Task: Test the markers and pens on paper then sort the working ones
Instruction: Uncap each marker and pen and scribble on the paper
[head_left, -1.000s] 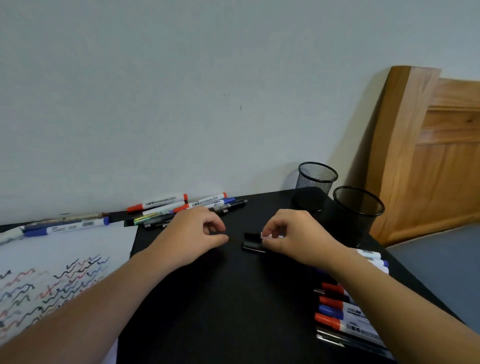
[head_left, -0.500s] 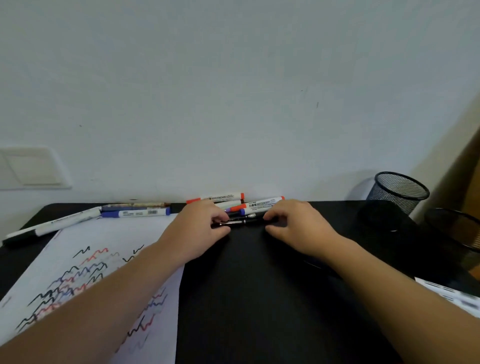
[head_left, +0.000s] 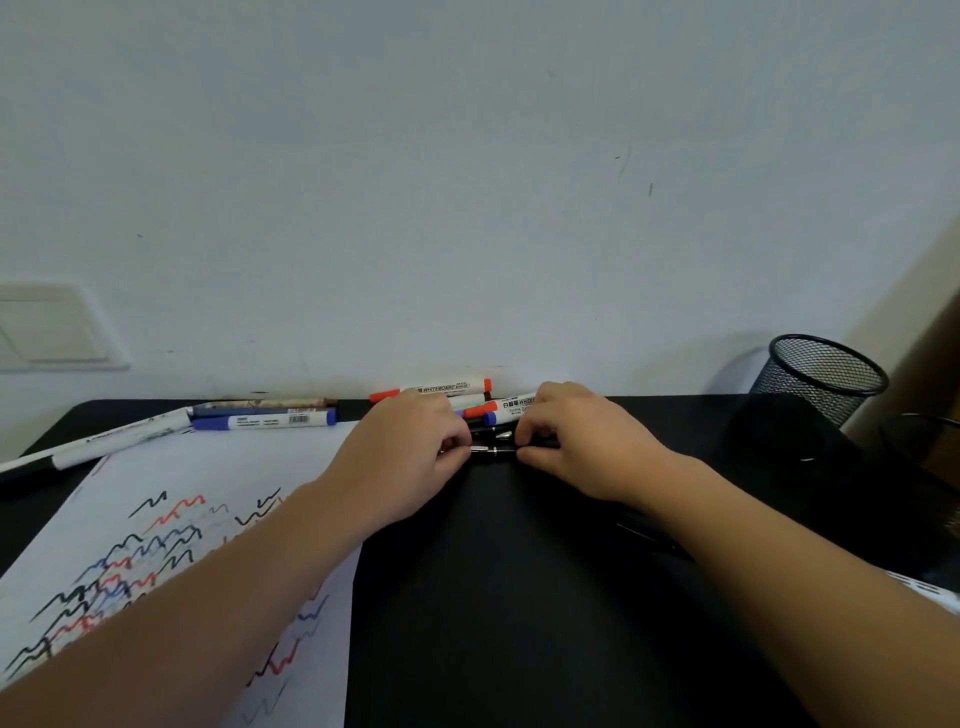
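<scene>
Between both hands (head_left: 410, 447) (head_left: 576, 447) a pen (head_left: 492, 451) shows (ends hidden).

Matt black table (head_left: 519, 597), white paper sheet (head_left: 218, 467), black wire-mesh cup (head_left: 821, 376).

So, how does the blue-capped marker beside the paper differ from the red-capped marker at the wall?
The blue-capped marker lies left, apart from both hands; the red-capped marker lies just behind the left hand. One has blue ends, the other red. Both have white barrels and lie flat and capped.
</scene>
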